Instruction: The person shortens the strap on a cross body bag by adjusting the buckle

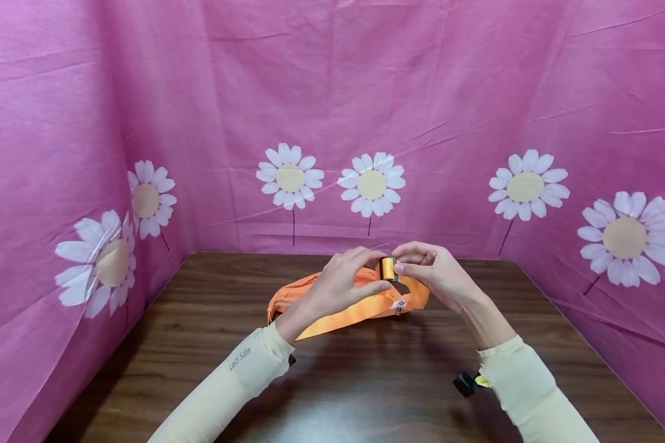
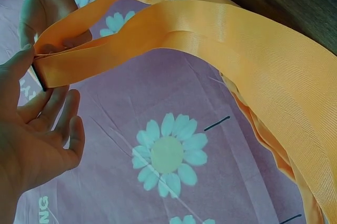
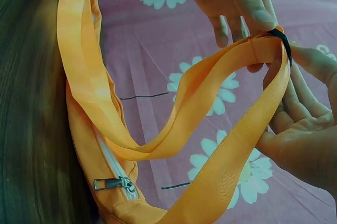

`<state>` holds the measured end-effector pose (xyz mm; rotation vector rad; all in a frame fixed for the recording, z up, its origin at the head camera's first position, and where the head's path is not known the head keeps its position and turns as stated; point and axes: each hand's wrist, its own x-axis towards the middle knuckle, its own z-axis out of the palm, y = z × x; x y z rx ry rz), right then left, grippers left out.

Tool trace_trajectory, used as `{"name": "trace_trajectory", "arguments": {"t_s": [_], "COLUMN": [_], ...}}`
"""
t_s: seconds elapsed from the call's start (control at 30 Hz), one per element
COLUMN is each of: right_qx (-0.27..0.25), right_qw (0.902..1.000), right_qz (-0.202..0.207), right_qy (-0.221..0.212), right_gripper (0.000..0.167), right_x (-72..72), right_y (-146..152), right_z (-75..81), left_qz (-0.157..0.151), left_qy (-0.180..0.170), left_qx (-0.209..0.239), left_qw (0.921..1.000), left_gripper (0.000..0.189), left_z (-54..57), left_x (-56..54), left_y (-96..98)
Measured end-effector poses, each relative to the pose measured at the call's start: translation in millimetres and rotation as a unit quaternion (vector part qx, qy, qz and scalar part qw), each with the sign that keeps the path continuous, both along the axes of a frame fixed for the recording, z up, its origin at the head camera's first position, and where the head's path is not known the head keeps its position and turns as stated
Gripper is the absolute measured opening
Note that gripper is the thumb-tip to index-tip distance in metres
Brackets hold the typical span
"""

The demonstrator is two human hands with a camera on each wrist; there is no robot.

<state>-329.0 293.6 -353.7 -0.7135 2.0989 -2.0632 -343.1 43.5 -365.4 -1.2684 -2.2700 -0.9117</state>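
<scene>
1. Nearest: two cream long sleeves [image 1: 221,384]. The left one carries dark print near the cuff, apparently "Let's Slim". A small black device [image 1: 465,384] sits under the right wrist.
2. Left hand [image 1: 343,280]: narrow grip, thumb and fingertips pinching one side of a flat black strap buckle [image 3: 287,45]. The left wrist view shows its remaining fingers loosely bent below.
3. Right hand [image 1: 443,277]: narrow grip, thumb and index finger pinching the buckle's opposite side. The hands are close together, with the buckle between them, raised above the worktop.
4. Wide orange woven strap [image 2: 253,50]: threaded through the buckle. The head view shows only a short orange band across the buckle; both wrist views show long loops leading away. The right wrist view alone shows a stitched line near the buckle.
5. Orange fabric waist bag [image 1: 294,292]: lies on the dark brown wood-grain worktop [image 1: 366,387], beneath and beyond the hands. The right wrist view details a whitish zip [image 3: 109,155] with a dark pull tab [image 3: 107,184].
6. Farthest: pink cloth [image 1: 332,74] printed with white daisies, around the worktop. The left wrist view catches the letters "NG" on it; other lettering is unreadable.
</scene>
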Motion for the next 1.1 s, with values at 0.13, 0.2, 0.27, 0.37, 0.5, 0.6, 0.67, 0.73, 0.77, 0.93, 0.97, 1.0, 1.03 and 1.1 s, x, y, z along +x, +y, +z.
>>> {"name": "trace_trajectory", "arguments": {"t_s": [0.13, 0.2, 0.27, 0.37, 0.5, 0.6, 0.67, 0.73, 0.77, 0.93, 0.97, 1.0, 1.03, 1.1], "right_qx": [0.015, 0.038, 0.066, 0.095, 0.096, 0.074, 0.056, 0.043, 0.037, 0.005, 0.000, -0.005, -0.008, -0.013], "right_qw": [0.9997, 0.9987, 0.9964, 0.9932, 0.9944, 0.9972, 0.9983, 0.9988, 0.9990, 0.9992, 0.9991, 0.9990, 0.9989, 0.9988], "right_qz": [-0.017, -0.035, -0.053, -0.065, -0.043, -0.014, 0.003, 0.012, 0.015, 0.021, 0.023, 0.024, 0.025, 0.025], "right_qy": [-0.002, 0.002, 0.011, 0.020, 0.009, -0.006, -0.013, -0.017, -0.020, -0.034, -0.036, -0.038, -0.038, -0.039], "right_gripper": [0.030, 0.032, 0.034, 0.036, 0.038, 0.035, 0.031, 0.028, 0.026, 0.021, 0.020, 0.020, 0.019, 0.018], "right_x": [-1.3, -1.3, -1.2, -3.2, -8.9, -13.1, -15.2, -16.1, -16.2, -14.5, -13.8, -13.1, -12.4, -10.9], "right_y": [3, 7, 12, 17, 21, 22, 23, 23, 22, 19, 18, 17, 17, 16], "right_z": [-2.1, -4.1, -6.8, -11.4, -17.7, -21.0, -22.2, -22.5, -22.2, -18.6, -17.6, -16.7, -15.9, -14.2], "left_qz": [-0.001, -0.001, 0.001, 0.007, 0.007, 0.004, 0.000, -0.006, -0.009, -0.021, -0.022, -0.024, -0.026, -0.028], "left_qy": [0.007, 0.006, 0.003, 0.002, 0.004, 0.007, 0.010, 0.010, 0.009, -0.007, -0.010, -0.013, -0.016, -0.019], "left_qx": [0.010, 0.012, 0.013, 0.019, 0.043, 0.061, 0.066, 0.068, 0.069, 0.076, 0.076, 0.078, 0.078, 0.078], "left_qw": [0.9999, 0.9999, 0.9999, 0.9998, 0.9990, 0.9981, 0.9978, 0.9976, 0.9975, 0.9969, 0.9968, 0.9966, 0.9965, 0.9964], "left_gripper": [0.054, 0.053, 0.052, 0.051, 0.051, 0.049, 0.049, 0.049, 0.049, 0.050, 0.050, 0.049, 0.049, 0.048], "left_z": [0.0, -0.5, -1.2, -2.1, -2.0, -1.1, -0.3, 0.7, 1.1, 3.2, 3.4, 3.7, 3.8, 4.3], "left_x": [-1.0, -1.2, -0.9, -0.6, -0.8, -1.5, -1.8, -2.1, -2.2, -2.4, -2.3, -2.2, -2.3, -2.1], "left_y": [-0.7, -1.1, -1.5, -2.3, -3.9, -5.1, -5.6, -6.1, -6.4, -7.3, -7.4, -7.5, -7.4, -7.4]}}
